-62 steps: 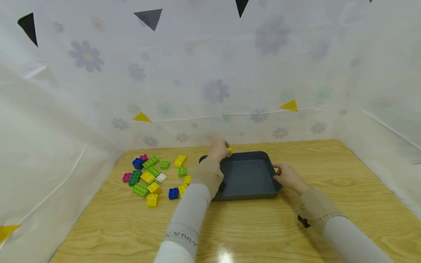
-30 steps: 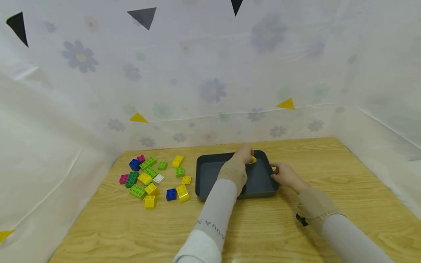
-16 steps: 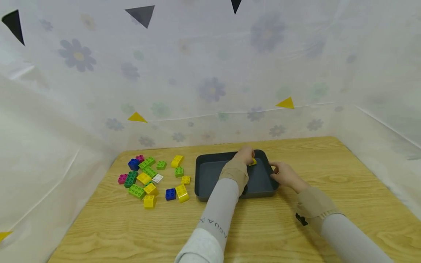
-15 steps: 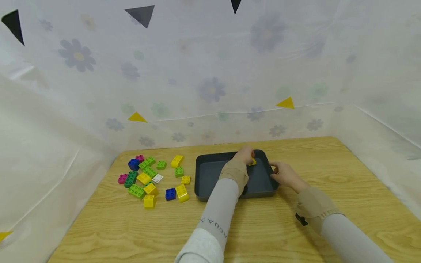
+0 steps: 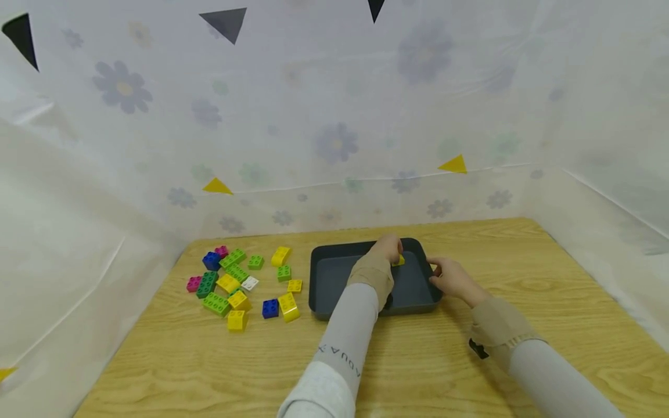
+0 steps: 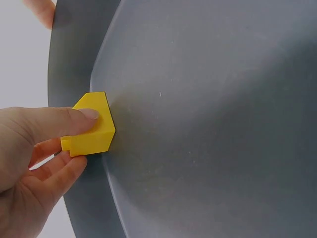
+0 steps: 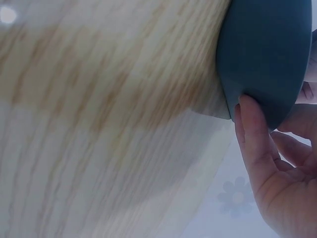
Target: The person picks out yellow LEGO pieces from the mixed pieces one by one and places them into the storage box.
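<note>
Left hand pinches a glossy yellow block with sloped faces inside the smooth dark-gray tray, near the far edge of the wood-grained tabletop. Right hand grips the tray's right wall.

The yellow brick was smooth moulded plastic.
The dark tray was smooth and matt, faintly flecked; the table had glossy wood grain; the creased backdrop was perhaps plastic sheeting.
</note>
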Motion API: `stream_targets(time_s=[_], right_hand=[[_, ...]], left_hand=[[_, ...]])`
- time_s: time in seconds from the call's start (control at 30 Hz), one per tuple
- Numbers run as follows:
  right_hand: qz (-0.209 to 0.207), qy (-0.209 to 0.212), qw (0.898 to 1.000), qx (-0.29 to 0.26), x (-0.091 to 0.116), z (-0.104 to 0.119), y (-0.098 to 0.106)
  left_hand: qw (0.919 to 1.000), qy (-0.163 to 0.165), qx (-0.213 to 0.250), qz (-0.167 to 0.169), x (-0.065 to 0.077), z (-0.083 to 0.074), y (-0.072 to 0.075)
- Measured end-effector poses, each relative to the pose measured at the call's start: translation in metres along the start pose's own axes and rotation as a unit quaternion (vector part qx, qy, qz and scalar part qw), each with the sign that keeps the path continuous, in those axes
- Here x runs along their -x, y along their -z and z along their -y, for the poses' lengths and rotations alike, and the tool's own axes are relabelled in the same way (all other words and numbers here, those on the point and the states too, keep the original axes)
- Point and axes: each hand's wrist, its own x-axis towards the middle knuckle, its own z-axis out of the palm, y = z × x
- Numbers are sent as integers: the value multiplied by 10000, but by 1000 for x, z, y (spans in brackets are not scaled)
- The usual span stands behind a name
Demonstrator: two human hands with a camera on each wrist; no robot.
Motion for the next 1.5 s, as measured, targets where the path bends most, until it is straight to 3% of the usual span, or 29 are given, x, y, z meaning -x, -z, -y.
stream_targets(time_s=[0.13,0.33,0.5,0.63,0.67,0.8,0.87,0.9,0.97,1.0,1.07,1.27,1.5], right_hand=[[-2,104,9999,12,-1,-1,0],[-18,91,10000,6,0,-3,-1],[-19,166,9998,-48,0,-3,0],[23,169,9998,-45,0,-2,1],[31,150,9999,-40,0,-2,1],[32,124,9999,-28,0,-1,2],[18,129,9999,-13,0,-1,2],[13,129,9999,0,-1,-1,2],[24,98,9999,8,-1,-2,1],[30,85,10000,16,0,-2,1],[26,88,10000,24,0,-2,1],[27,100,9999,-80,2,-1,1],[30,76,9999,-66,2,-3,0]], left_hand=[[10000,50,54,36,2,0,1],[9996,-136,122,209,12,-5,6],[9984,-19,344,451,15,-7,12],[9945,104,592,862,6,-5,17],[9930,25,750,908,-6,2,13],[9926,-100,613,1048,-17,4,23],[9943,-207,464,934,-11,1,34],[9955,-167,261,893,1,-6,45],[9974,-261,79,663,8,-7,54],[9978,-303,34,582,19,-10,63],[9989,-306,-31,351,23,-7,69],[9988,61,-180,-456,24,15,78],[9867,613,-721,-1323,26,51,90]])
